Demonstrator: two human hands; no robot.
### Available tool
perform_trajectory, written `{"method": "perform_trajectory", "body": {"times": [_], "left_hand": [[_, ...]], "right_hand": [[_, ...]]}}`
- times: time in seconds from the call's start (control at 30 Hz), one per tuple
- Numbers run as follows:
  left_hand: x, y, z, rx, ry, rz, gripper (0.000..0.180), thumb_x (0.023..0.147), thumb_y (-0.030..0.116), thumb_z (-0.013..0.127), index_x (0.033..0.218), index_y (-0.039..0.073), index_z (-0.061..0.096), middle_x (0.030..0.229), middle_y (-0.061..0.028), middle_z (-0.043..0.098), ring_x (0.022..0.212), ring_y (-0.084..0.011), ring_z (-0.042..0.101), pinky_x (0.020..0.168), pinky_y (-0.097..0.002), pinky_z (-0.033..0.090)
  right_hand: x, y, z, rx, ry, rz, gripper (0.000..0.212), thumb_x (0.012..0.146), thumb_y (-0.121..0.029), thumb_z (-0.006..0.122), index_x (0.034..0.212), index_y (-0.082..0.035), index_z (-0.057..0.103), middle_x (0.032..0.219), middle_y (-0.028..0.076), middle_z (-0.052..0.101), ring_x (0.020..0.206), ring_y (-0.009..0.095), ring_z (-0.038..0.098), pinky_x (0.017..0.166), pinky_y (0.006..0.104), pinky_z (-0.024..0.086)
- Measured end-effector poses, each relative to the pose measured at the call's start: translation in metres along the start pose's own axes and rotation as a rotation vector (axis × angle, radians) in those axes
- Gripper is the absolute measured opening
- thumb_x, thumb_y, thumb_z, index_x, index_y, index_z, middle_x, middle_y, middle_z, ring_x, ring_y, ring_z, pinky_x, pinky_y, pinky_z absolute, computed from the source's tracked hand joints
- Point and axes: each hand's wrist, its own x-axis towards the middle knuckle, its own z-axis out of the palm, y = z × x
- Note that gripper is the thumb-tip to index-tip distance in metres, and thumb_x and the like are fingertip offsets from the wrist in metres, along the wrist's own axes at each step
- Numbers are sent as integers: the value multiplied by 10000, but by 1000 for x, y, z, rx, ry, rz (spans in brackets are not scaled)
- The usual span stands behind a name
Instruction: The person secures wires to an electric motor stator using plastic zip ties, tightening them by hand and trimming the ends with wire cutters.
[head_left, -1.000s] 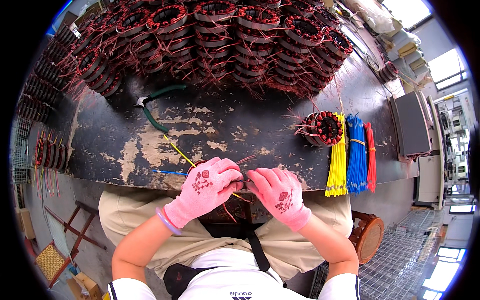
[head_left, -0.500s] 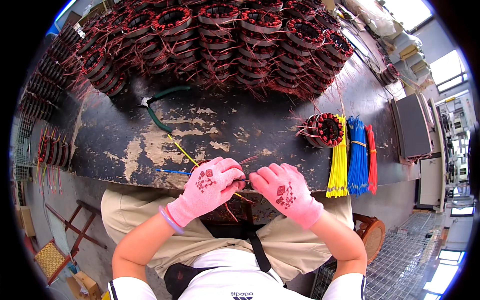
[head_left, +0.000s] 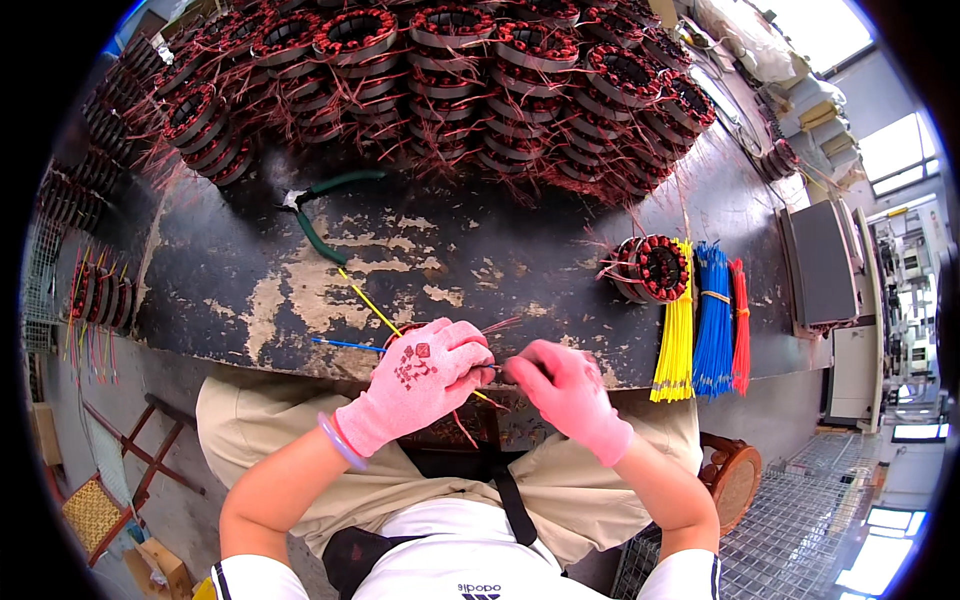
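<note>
My left hand [head_left: 428,368], in a pink glove, is closed over a wire-wound motor stator [head_left: 392,338] at the table's near edge; most of the stator is hidden beneath the hand. Its thumb and forefinger pinch a thin wire [head_left: 494,367]. From under this hand a yellow wire [head_left: 372,305] and a blue wire [head_left: 345,344] stick out over the table. My right hand [head_left: 568,398], also gloved and slightly blurred, is closed just to the right, its fingertips on the other end of the thin wire. Loose red wire ends [head_left: 466,430] hang below the left hand.
Stacks of wound stators [head_left: 450,90] fill the table's far side. Green-handled cutters [head_left: 318,220] lie at left. To the right sit another stator stack [head_left: 650,268] and bundles of yellow wires [head_left: 675,335], blue wires [head_left: 713,330] and red wires [head_left: 740,330].
My right hand has turned, its fingers curling in more and its knuckles lifting, while it stays beside the left. My left hand has hardly moved. The view has shifted slightly.
</note>
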Motion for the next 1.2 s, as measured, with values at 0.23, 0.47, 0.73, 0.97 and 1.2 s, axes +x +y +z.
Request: {"method": "perform_trajectory", "body": {"times": [0.23, 0.47, 0.73, 0.97, 1.2], "left_hand": [[0, 0, 3, 24, 27, -7, 165, 824, 165, 756, 935, 93, 657, 958, -32, 628, 866, -253, 632, 733, -388, 528], [0, 4, 1, 8, 4, -28, 155, 806, 100, 767, 936, 73, 688, 976, -67, 668, 860, -278, 642, 745, -396, 531], [-6, 16, -34, 333, 93, 17, 295, 865, 84, 693, 1159, 96, 676, 1189, -84, 651, 1093, -311, 625, 944, -446, 500], [-5, 7, -13, 291, 17, -86, 336, 924, 62, 615, 1259, 69, 648, 1222, -129, 648, 1157, -355, 593, 1035, -461, 450], [0, 10, -16, 225, 25, -111, 330, 875, 125, 714, 1189, 40, 660, 1208, -134, 650, 1105, -355, 600, 980, -442, 467]], "right_hand": [[-3, 12, 12, -729, 332, -800, 381, 761, -151, 695, 1138, -137, 648, 996, -2, 652, 841, 204, 627, 719, 367, 511], [0, 25, 17, -650, 309, -762, 411, 778, -157, 685, 1188, -160, 661, 950, 0, 609, 850, 207, 598, 729, 363, 506], [5, 27, 12, -748, 250, -777, 451, 779, -166, 678, 1219, -262, 705, 945, -29, 597, 853, 190, 589, 736, 356, 499], [-4, 28, 10, -625, 261, -678, 430, 839, -187, 703, 1264, -236, 668, 1056, -2, 626, 922, 218, 604, 795, 378, 500], [-67, 66, -78, -296, 671, -346, 271, 889, -158, 722, 1152, -109, 686, 1016, 98, 683, 929, 290, 666, 787, 398, 533]]}}
